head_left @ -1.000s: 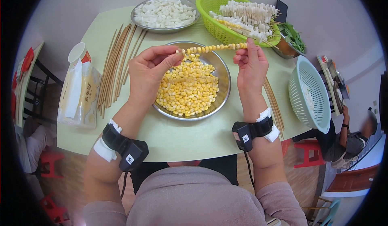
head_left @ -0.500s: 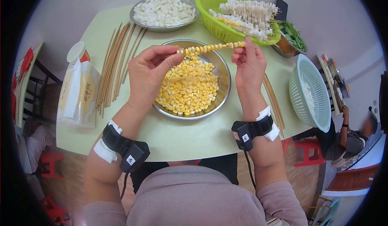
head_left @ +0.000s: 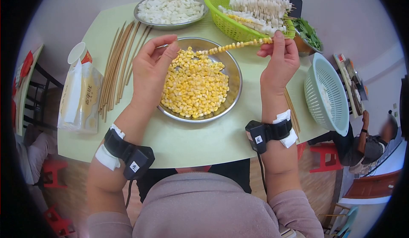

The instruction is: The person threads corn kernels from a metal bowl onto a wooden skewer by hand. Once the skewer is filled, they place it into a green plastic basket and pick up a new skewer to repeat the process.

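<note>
My right hand point(head_left: 279, 61) pinches the right end of a corn skewer point(head_left: 238, 45), a thin stick lined with yellow kernels. The skewer slants down leftward over a steel bowl point(head_left: 238, 84), its left end close above the loose corn kernels point(head_left: 196, 87). At the bowl's left rim is my left hand point(head_left: 149, 67), off the skewer. Its thumb and forefinger are bent and apart, with nothing visible between them. Both wrists wear black strapped devices.
Bare sticks point(head_left: 121, 63) lie left, beside a tissue pack point(head_left: 81, 97) and paper cup point(head_left: 79, 54). Behind are a dish of white pieces point(head_left: 170, 10) and a green basket point(head_left: 217, 18) with finished-looking skewers. A pale blue colander point(head_left: 326, 93) stands right; a person point(head_left: 370, 144) sits beyond.
My left hand has come off the skewer and drawn slightly left. My right hand has moved right and a little up, carrying the skewer along with it.
</note>
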Demonstrator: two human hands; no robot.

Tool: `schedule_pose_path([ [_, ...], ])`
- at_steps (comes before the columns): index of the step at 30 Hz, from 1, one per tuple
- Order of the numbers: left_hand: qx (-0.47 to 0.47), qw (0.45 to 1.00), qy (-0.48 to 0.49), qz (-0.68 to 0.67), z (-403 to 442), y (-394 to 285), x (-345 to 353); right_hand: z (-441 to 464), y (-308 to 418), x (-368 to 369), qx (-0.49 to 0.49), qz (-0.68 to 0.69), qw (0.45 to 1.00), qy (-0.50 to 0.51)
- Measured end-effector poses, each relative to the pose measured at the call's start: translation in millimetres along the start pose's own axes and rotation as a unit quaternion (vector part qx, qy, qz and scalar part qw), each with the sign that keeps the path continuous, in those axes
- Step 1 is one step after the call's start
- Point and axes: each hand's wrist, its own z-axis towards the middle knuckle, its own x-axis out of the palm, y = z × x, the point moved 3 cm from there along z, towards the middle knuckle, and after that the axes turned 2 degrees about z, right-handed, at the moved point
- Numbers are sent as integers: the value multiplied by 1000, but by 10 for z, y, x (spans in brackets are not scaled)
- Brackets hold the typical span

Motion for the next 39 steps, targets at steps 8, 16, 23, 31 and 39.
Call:
schedule_pose_path([
  [8,5,1000,8,-21,3,62,-29,-124,90,81,-125,-116,984,49],
  [16,-17,999,29,-26,2,74,-23,-79,76,14,-123,-115,985,38],
  [23,-15,998,48,-32,-6,64,-5,-119,88,43,-122,-147,979,70],
  [31,-15,998,60,-23,-8,76,-3,-129,94,60,-128,-124,982,62],
  [39,-14,997,69,-17,-21,65,17,-144,123,74,-181,-151,971,51],
])
